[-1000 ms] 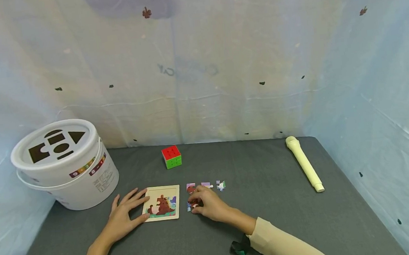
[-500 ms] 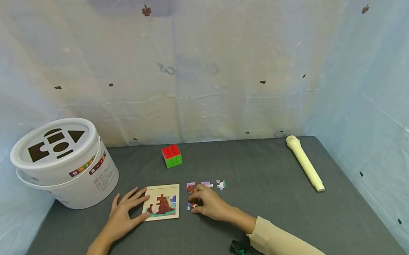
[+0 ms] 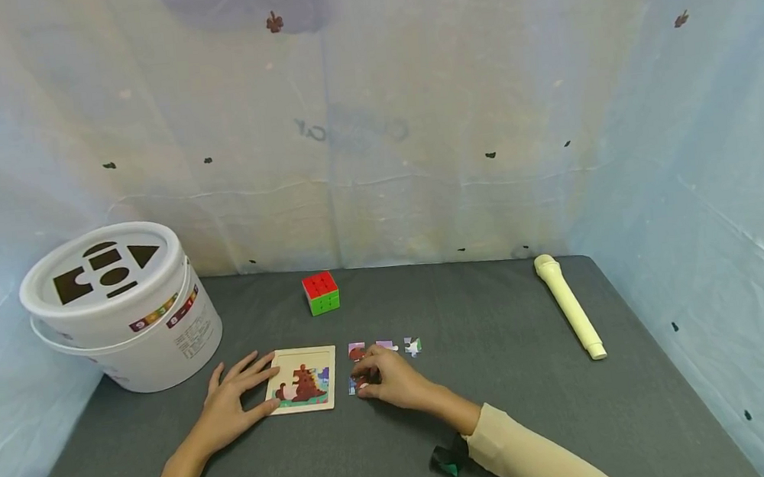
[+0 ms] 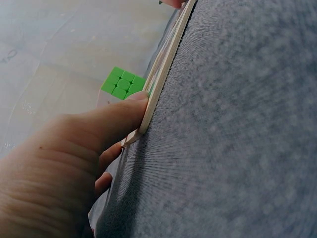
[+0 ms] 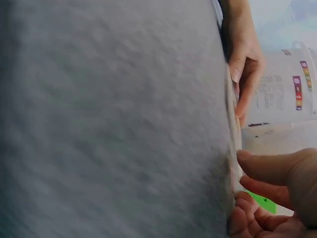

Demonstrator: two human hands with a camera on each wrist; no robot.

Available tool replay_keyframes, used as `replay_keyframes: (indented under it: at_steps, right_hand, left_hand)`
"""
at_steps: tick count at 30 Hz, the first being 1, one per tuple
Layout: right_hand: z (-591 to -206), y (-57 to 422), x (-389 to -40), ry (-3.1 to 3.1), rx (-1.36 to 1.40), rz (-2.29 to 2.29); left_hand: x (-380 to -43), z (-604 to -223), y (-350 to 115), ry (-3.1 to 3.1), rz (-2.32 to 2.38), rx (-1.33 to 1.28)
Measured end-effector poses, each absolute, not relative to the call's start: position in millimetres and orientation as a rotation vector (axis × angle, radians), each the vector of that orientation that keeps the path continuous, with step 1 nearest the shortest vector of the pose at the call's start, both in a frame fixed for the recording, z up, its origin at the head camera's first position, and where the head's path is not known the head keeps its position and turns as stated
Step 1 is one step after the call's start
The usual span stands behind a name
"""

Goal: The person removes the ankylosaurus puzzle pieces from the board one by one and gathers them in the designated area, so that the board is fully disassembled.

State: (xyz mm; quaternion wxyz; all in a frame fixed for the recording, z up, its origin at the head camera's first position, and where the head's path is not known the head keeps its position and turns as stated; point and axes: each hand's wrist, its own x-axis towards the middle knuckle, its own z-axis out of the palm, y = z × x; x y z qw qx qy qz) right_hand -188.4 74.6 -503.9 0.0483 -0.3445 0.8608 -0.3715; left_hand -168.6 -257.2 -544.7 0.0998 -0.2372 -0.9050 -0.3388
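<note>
A square wooden puzzle board (image 3: 306, 352) lies flat on the dark table, partly filled with a brown dinosaur picture. My left hand (image 3: 231, 408) rests along its left side with fingers spread, the thumb (image 4: 126, 111) at the near corner and fingertips on the rim. To the right of the board, my right hand (image 3: 396, 381) pinches a puzzle piece (image 3: 354, 385) at table level between thumb and fingers, hiding part of it. Beyond that hand lie a pink piece (image 3: 356, 350), a purple piece (image 3: 387, 345) and a green-and-white piece (image 3: 412, 346).
A red-and-green puzzle cube (image 3: 321, 293) sits behind the board. Two stacked white buckets (image 3: 156, 329), topped by a lid with shaped holes, stand at the left. A pale yellow stick-shaped object (image 3: 570, 309) lies at the far right. Sheeting (image 3: 407, 213) encloses the table's back and sides.
Almost nothing differs. Both hands keep their places, with only a very slight shift of the right hand at the puzzle piece.
</note>
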Motion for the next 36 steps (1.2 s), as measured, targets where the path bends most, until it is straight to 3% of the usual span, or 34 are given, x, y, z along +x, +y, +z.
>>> replay_keyframes:
  at_steps: [7, 17, 36]
  right_hand:
    - [-488, 70, -201, 2.594, -1.042, -1.196]
    - [-477, 19, -209, 2.526, -1.187, -0.986]
    - [-486, -19, -204, 2.703, -1.106, -0.662]
  left_hand:
    - [-169, -545, -257, -2.681, -0.986, -0.699]
    - [-169, -543, -256, -2.678, -0.991, -0.703]
    - [-170, -546, -258, -2.681, -1.007, -0.705]
